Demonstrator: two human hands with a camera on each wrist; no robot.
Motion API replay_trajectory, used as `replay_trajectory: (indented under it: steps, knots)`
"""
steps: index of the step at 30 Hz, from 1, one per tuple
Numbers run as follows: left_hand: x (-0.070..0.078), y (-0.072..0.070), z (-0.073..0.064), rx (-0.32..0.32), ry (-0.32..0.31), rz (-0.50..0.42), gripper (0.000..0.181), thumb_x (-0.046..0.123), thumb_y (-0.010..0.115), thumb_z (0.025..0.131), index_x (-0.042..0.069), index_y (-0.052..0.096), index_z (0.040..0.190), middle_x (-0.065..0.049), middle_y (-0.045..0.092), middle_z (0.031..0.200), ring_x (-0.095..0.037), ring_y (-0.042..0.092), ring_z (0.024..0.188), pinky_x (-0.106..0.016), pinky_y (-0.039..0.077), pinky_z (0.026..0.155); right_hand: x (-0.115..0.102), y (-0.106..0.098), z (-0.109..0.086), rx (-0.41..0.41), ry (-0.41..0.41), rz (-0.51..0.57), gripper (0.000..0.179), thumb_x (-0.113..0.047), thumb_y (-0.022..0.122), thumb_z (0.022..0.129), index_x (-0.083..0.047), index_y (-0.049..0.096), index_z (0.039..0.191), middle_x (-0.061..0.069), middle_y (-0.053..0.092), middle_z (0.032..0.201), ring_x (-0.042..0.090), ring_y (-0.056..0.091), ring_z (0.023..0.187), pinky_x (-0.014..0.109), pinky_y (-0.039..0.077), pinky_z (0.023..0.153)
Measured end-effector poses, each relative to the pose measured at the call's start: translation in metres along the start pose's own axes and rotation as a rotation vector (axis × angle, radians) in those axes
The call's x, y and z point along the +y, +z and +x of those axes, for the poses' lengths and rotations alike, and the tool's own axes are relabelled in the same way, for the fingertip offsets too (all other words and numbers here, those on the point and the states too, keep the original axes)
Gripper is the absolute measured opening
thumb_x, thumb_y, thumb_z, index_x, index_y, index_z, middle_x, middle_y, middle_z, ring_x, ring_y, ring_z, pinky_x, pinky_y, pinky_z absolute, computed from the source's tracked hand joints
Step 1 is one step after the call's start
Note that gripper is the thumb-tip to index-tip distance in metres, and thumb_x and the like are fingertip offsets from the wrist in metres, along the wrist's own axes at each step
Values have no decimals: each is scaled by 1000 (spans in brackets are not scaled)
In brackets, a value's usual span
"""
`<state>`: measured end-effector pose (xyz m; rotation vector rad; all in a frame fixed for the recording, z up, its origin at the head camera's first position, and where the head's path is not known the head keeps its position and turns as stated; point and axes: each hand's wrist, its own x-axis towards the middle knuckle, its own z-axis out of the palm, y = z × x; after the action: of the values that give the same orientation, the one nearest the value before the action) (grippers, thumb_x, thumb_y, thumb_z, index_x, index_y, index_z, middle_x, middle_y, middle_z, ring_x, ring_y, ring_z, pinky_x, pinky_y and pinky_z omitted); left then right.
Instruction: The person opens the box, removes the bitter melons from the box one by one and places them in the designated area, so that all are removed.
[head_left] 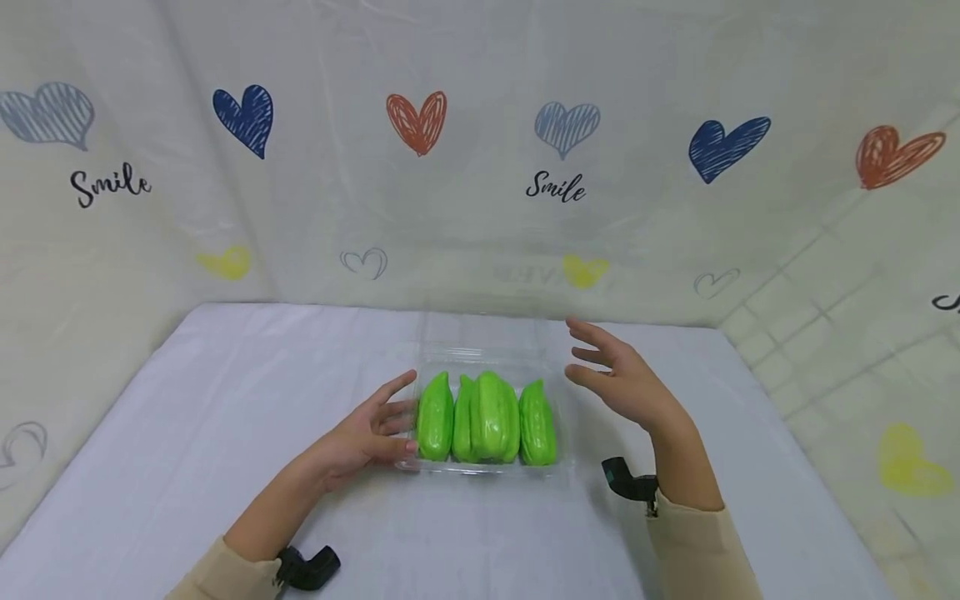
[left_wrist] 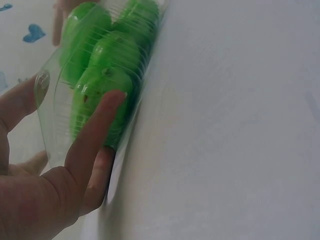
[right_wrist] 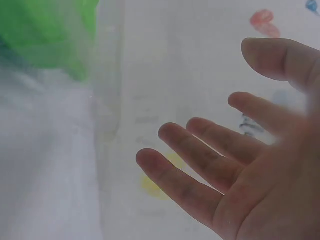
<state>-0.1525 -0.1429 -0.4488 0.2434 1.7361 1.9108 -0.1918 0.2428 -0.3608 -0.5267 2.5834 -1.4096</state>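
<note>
A clear plastic clamshell box [head_left: 487, 469] sits mid-table with its transparent lid [head_left: 480, 333] folded back behind it. Inside lie several glossy green, ridged, pepper-like pieces [head_left: 495, 417], side by side. My left hand [head_left: 367, 435] is at the box's left wall, fingers spread and nearly straight, thumb by the front left corner. In the left wrist view, its fingers [left_wrist: 95, 130] lie along the clear wall beside the green pieces. To the right of the box, my right hand [head_left: 626, 379] hovers above the table, palm toward the box, fingers extended and holding nothing.
A white cloth [head_left: 247, 400] covers the table. Behind it hangs a pale curtain [head_left: 472, 225] printed with hearts and words, which also runs along both sides. Each wrist wears a black camera mount [head_left: 307, 568].
</note>
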Motion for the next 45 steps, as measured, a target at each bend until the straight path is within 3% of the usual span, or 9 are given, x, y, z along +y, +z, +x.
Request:
replay_trajectory:
  steps: [9, 16, 27, 33, 39, 45]
  knots:
    - [-2, -1, 1, 8, 11, -10, 101, 3, 76, 85, 34, 16, 160, -21, 16, 163, -48, 25, 146, -47, 56, 91, -36, 29, -7, -64, -94, -53, 64, -28, 64, 98, -36, 34, 154, -4, 33, 161, 32, 45, 140, 56, 46, 104]
    - [-2, -3, 2, 2, 13, -14, 102, 4, 76, 85, 34, 15, 160, -20, 16, 163, -47, 25, 146, -48, 56, 92, -49, 53, -8, -104, -142, -102, 67, -30, 68, 96, -34, 34, 154, -8, 35, 159, 29, 48, 138, 59, 44, 105]
    - [2, -2, 2, 3, 14, -15, 100, 2, 75, 85, 34, 16, 160, -20, 17, 163, -45, 27, 146, -47, 56, 92, -54, 73, -6, -139, -90, -131, 71, -45, 69, 92, -37, 34, 154, -11, 36, 157, 30, 48, 136, 49, 53, 95]
    - [-2, -1, 0, 6, 3, -22, 101, 4, 76, 84, 34, 15, 160, -20, 17, 163, -45, 27, 146, -48, 56, 92, -55, 80, -6, -154, -78, -172, 75, -49, 69, 91, -30, 35, 154, -4, 38, 157, 33, 47, 136, 56, 49, 98]
    - [-3, 0, 1, -5, 16, -52, 102, 2, 76, 84, 33, 14, 160, -20, 15, 162, -47, 25, 146, -53, 56, 90, -55, 83, -5, -141, -61, -194, 75, -49, 70, 90, -28, 37, 154, -2, 38, 158, 34, 47, 136, 55, 46, 103]
    - [-1, -1, 2, -21, 15, -43, 102, 1, 74, 85, 33, 12, 160, -21, 14, 163, -46, 24, 147, -50, 55, 93, -52, 88, -4, -146, -63, -233, 76, -51, 70, 89, -28, 38, 154, -3, 38, 158, 29, 31, 148, 56, 34, 115]
